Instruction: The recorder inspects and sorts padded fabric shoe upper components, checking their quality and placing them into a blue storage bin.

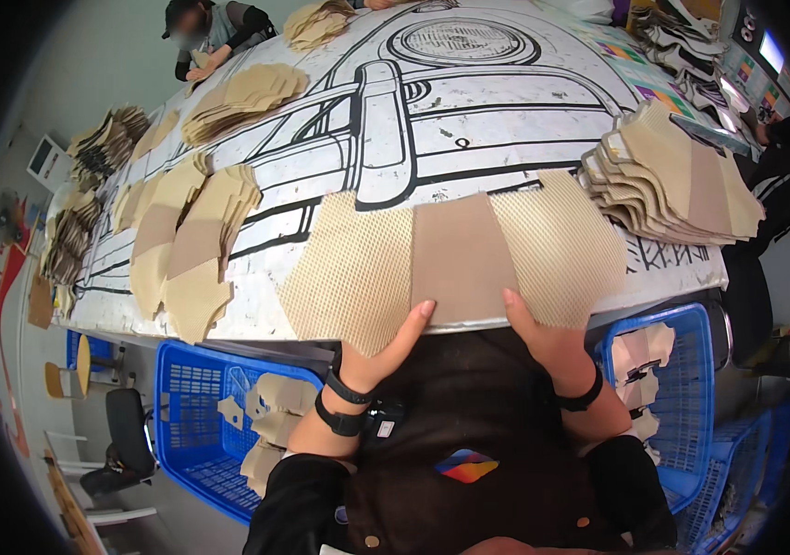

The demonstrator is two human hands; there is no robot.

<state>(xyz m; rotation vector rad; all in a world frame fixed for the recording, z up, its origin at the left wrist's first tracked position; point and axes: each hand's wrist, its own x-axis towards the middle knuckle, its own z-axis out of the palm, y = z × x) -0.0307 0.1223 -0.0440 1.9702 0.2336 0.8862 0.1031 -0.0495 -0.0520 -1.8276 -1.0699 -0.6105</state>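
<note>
The tan mesh-sided panel (455, 259) is pinned flat at the tabletop (469, 139) edge by both open hands, left (393, 347) and right (548, 338), thumbs pressing

Both hands (395, 347) (543, 338) raised, thumbs extended, apparently pinching

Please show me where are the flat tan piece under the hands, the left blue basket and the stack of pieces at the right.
flat tan piece (462, 259), head view, smooth middle panel.
left blue basket (193, 388), head view, inner wall.
stack of pieces (677, 180), head view, top piece.
</note>
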